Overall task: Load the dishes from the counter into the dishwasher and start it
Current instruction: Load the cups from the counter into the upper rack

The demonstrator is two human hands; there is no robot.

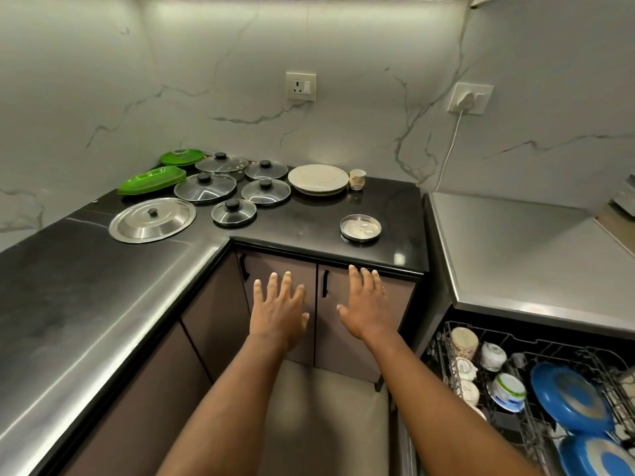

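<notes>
Green plates on a black counter, grey-veined white marble wall, blue plates racked.

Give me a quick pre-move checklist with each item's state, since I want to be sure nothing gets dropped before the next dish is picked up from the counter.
1. Both hands free: ok. The left hand and right hand are open and hold nothing.
2. Nearest dish reachable: ok. The small steel plate sits alone near the counter edge.
3. Rack pulled out: ok. The dishwasher rack is extended at lower right.
4. Free slot in the rack: cannot tell. The blue plates and cups fill the visible part.
5. White plates stable: ok, stacked flat.
6. Glass lids clear of each other: cannot tell; several look touching.
</notes>
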